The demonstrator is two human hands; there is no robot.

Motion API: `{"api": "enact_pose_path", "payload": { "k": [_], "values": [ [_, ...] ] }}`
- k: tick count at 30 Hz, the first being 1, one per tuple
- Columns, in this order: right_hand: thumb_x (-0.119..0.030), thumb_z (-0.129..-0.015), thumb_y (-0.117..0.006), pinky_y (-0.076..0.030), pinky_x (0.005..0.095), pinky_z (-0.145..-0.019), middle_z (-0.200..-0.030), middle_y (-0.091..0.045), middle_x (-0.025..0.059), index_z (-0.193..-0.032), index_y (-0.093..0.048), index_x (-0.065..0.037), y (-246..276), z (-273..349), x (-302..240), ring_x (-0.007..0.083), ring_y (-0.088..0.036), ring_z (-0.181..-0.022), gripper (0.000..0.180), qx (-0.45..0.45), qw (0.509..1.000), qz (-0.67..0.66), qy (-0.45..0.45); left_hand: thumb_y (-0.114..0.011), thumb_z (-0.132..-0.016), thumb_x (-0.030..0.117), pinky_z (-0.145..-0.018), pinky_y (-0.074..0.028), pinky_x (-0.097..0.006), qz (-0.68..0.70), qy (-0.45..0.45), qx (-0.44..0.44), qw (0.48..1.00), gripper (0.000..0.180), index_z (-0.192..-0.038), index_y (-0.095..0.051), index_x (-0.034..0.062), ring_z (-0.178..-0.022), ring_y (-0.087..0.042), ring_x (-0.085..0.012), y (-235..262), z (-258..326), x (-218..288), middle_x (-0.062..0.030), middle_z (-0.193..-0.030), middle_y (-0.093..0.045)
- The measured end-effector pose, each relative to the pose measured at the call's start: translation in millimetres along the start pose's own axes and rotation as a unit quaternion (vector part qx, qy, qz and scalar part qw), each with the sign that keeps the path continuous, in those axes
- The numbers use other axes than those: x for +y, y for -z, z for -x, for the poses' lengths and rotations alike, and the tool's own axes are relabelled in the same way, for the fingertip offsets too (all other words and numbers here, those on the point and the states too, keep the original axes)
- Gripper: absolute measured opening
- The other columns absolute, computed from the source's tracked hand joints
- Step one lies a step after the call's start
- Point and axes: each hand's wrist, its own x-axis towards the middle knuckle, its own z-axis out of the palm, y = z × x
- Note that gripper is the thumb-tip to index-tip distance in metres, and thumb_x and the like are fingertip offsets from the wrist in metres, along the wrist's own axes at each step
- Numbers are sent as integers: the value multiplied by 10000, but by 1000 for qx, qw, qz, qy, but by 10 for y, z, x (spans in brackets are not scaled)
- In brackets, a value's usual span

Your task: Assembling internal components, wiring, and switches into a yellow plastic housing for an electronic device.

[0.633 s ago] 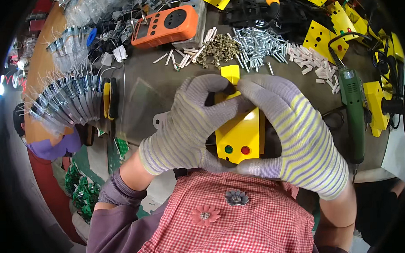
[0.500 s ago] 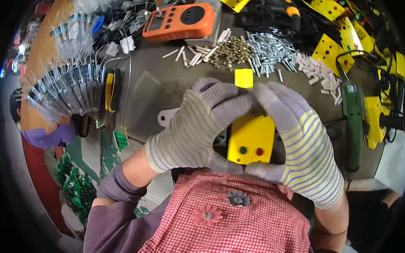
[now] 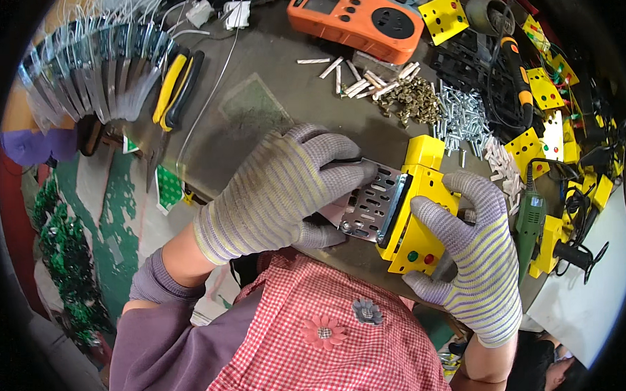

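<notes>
A yellow housing (image 3: 419,223) with a green and a red round part near its near end sits in front of me. A slotted metal plate (image 3: 372,211) lies against its left side. My left hand (image 3: 271,193) has its fingers on the plate's far edge and its thumb by the near left corner. My right hand (image 3: 477,248) grips the housing's right side, fingers above and thumb at the near corner. At the housing's far end sits a yellow block (image 3: 425,151); I cannot tell whether it is attached. Both hands wear striped knit gloves.
Beyond the hands lie white sticks (image 3: 364,83), brass-coloured pieces (image 3: 413,101) and silver screws (image 3: 460,114). An orange meter (image 3: 355,23) stands behind them. Yellow-handled pliers (image 3: 175,90) lie left, near fanned metal strips (image 3: 108,68). A green power tool (image 3: 531,219) is at right.
The view has shifted left. The yellow housing now appears tilted, with the slotted plate exposed beside it. My left hand has moved onto the plate; my right hand has moved along the housing's right side.
</notes>
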Motion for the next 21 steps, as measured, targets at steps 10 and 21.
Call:
{"api": "enact_pose_path", "payload": {
  "k": [10, 21],
  "values": [
    [-228, -536, -888, -462, 479, -1025, -1356, -511, 195, -1241, -686, -178, 12, -55, -76, 428, -518, -1231, 735, -31, 999, 34, 1, -853, -551, 376, -882, -524, -443, -21, -31, -10, 999, 745, -1217, -658, 104, -1063, -609, -323, -24, -8, -51, -116, -1211, -598],
    [-158, -553, -927, -471, 470, -1045, -1448, -417, 231, -1236, -701, -155, -145, 57, 90, 432, -514, -1258, 719, -9, 979, -183, -91, -867, -510, 404, -890, -524, -435, 6, -13, -29, 999, 787, -1208, -665, 105, -1069, -619, -315, 47, -69, 52, -110, -1160, -613]
  ]
}}
